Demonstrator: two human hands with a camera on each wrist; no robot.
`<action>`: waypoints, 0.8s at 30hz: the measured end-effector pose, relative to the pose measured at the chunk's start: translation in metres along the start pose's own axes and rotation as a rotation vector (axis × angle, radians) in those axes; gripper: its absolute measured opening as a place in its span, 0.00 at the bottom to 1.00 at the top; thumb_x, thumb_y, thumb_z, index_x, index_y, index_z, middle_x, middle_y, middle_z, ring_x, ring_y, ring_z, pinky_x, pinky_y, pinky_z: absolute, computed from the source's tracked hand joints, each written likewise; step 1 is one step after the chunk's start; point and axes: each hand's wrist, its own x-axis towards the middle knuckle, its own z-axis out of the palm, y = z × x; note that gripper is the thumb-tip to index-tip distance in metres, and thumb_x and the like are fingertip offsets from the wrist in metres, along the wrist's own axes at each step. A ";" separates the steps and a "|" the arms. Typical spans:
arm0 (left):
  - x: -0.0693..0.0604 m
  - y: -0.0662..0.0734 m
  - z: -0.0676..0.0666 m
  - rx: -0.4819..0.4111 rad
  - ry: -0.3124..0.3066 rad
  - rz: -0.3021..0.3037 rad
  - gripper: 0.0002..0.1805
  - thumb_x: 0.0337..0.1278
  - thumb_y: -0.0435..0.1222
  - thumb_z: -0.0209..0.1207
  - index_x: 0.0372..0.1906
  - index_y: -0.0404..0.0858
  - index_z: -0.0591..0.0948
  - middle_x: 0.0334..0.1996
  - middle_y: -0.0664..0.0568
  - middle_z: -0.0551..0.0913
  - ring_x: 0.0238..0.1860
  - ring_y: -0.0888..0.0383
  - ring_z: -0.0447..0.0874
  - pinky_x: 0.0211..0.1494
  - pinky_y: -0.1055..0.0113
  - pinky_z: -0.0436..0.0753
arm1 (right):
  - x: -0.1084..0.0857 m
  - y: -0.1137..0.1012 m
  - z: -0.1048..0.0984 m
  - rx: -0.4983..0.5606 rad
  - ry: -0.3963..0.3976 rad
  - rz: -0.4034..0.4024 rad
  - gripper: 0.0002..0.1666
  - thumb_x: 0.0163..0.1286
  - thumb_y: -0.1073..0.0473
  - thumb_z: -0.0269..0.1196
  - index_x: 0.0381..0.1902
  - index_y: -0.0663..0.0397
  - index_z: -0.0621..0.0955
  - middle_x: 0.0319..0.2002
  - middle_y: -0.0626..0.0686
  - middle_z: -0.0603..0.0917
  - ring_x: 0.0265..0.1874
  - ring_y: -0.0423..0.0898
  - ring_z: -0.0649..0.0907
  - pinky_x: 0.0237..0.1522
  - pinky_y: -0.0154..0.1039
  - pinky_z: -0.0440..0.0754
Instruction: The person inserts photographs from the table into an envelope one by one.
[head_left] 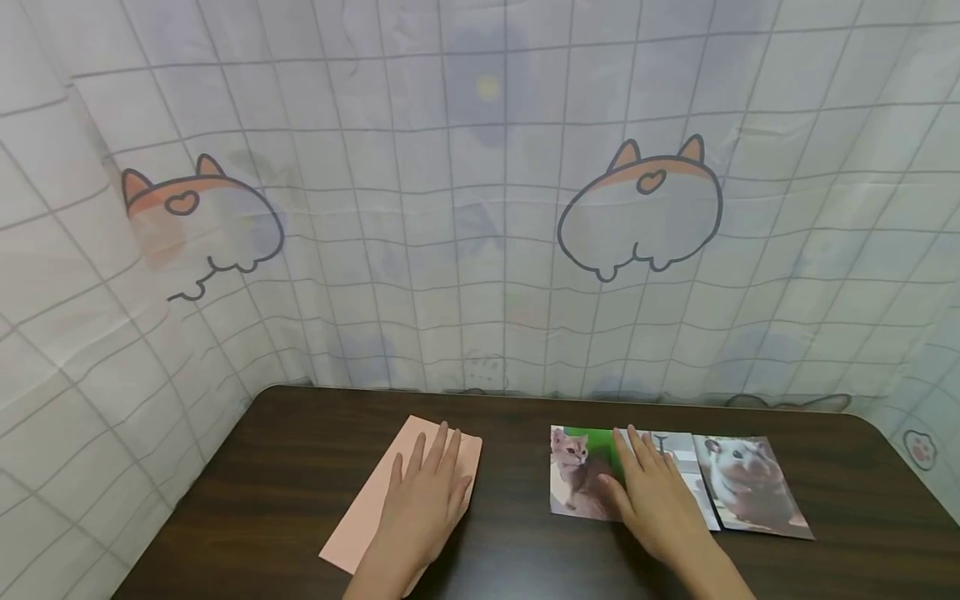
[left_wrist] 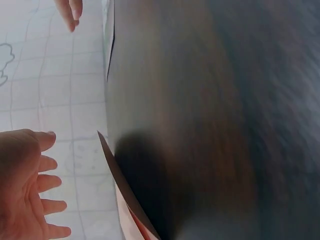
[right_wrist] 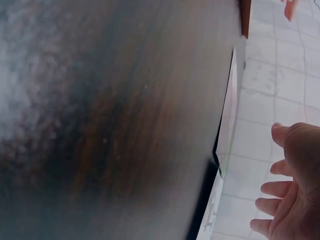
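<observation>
The person's left hand [head_left: 423, 492] is held palm down over a pink card [head_left: 390, 479] on the left part of the dark table [head_left: 517, 467]. Its fingers are straight and a little spread, and they grip nothing; the left wrist view suggests a gap between palm and card. The right hand [head_left: 660, 500] is held the same way over a row of pictures on the right, its fingers extended and its grasp empty.

The step in hand looks like a pause, with each hand placed over its own group. To shift the pink card, the left hand would probably need to come down and press on it or pinch an edge, while the pictures call for a light touch to keep their row.

The pink card's long axis runs slantwise, from the near left to the far right, so its far end leans toward the pictures. The kitten picture [head_left: 577, 483] and the hamster picture [head_left: 753, 487] both have their animals' heads away from the person; the middle picture [head_left: 690, 471] between them is largely hidden by the right hand, so its subject cannot be told
</observation>
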 end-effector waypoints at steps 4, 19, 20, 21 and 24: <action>-0.003 -0.007 0.001 -0.016 -0.020 -0.011 0.32 0.81 0.45 0.53 0.80 0.36 0.67 0.81 0.42 0.63 0.79 0.33 0.61 0.75 0.30 0.62 | 0.002 0.003 0.002 0.028 0.019 -0.015 0.37 0.77 0.54 0.65 0.74 0.71 0.70 0.73 0.75 0.70 0.70 0.75 0.72 0.65 0.71 0.73; -0.012 -0.030 0.001 -0.001 0.014 -0.073 0.35 0.74 0.45 0.62 0.77 0.34 0.70 0.75 0.36 0.72 0.73 0.29 0.70 0.69 0.27 0.68 | 0.011 0.012 0.003 0.067 0.016 -0.011 0.34 0.77 0.56 0.65 0.71 0.74 0.73 0.68 0.74 0.76 0.66 0.71 0.78 0.63 0.64 0.77; -0.013 -0.032 0.001 -0.006 0.012 -0.075 0.35 0.73 0.45 0.63 0.77 0.34 0.70 0.75 0.36 0.72 0.72 0.29 0.70 0.69 0.27 0.68 | 0.012 0.013 0.003 0.068 0.013 -0.010 0.34 0.77 0.57 0.65 0.71 0.74 0.73 0.68 0.74 0.76 0.66 0.71 0.78 0.63 0.65 0.78; -0.012 -0.034 0.001 -0.014 0.009 -0.074 0.35 0.73 0.46 0.63 0.77 0.33 0.70 0.74 0.35 0.72 0.72 0.29 0.71 0.68 0.27 0.69 | 0.013 0.014 0.003 0.066 0.009 -0.009 0.34 0.77 0.57 0.65 0.71 0.74 0.73 0.67 0.73 0.77 0.65 0.71 0.79 0.62 0.65 0.78; -0.013 -0.039 0.003 -0.044 0.001 -0.065 0.36 0.72 0.46 0.64 0.76 0.32 0.71 0.74 0.34 0.73 0.71 0.28 0.72 0.67 0.29 0.71 | 0.015 0.017 0.002 0.062 0.009 -0.013 0.33 0.76 0.57 0.66 0.70 0.74 0.74 0.66 0.73 0.78 0.64 0.71 0.80 0.61 0.64 0.79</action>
